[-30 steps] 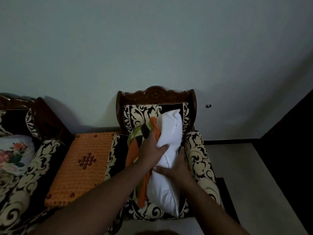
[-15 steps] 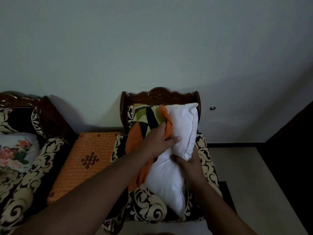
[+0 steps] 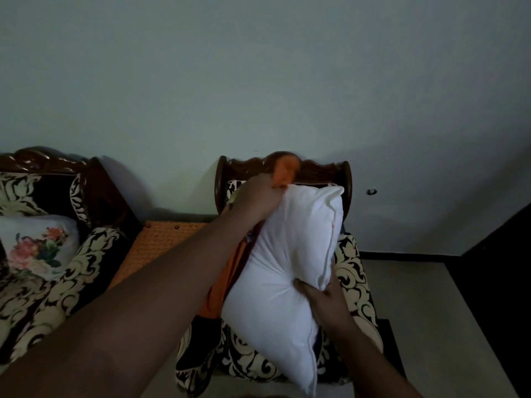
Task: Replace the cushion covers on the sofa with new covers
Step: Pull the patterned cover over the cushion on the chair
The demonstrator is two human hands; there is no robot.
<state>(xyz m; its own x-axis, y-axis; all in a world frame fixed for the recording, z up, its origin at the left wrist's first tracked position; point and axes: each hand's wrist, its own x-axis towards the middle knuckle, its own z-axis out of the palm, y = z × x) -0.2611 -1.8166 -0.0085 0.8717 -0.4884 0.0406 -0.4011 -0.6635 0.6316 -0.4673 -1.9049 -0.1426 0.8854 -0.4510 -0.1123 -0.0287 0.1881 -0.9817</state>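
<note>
Above a patterned armchair [image 3: 353, 271], a bare white cushion [image 3: 290, 254] is pinched by the right hand [image 3: 321, 294] while an orange cover [image 3: 283, 170] is gripped by the left hand [image 3: 258, 199], apparently mid-swap; next, the cover's opening must likely be found.

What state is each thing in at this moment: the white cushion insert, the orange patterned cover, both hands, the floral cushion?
White cushion insert: bare, held upright over the armchair seat.
Orange patterned cover: off the insert, hanging beside it, top end bunched.
Left hand: grips the cover's bunched top.
Right hand: pinches the insert's lower edge.
White floral cushion: covered, resting on the neighbouring sofa.
</note>
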